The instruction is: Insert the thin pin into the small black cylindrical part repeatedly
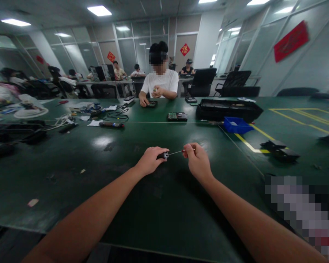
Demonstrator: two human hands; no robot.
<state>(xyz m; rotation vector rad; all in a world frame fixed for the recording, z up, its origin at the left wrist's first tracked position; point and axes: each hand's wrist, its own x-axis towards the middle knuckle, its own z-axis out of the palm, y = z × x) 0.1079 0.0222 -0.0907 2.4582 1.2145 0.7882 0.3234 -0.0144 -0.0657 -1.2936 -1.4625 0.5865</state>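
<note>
Above the middle of the green table, my left hand (150, 160) is closed around a small dark cylindrical part (162, 156) with a silvery end facing right. What the part is cannot be made out. My right hand (197, 160) grips a screwdriver (176, 152) by its red handle, and the thin metal shaft points left. Its tip meets or nearly meets the silvery end of the part; contact is too small to tell. My fingers hide most of the handle and the rear of the part.
Across the green table (120, 204) a person in a white shirt (160, 82) handles a hard drive (150, 104). Nearer lies another circuit-board device (177, 116). A long black tray (229, 109), a blue bin (237, 125) and black parts (281, 150) stand right; cables (117, 114) lie left.
</note>
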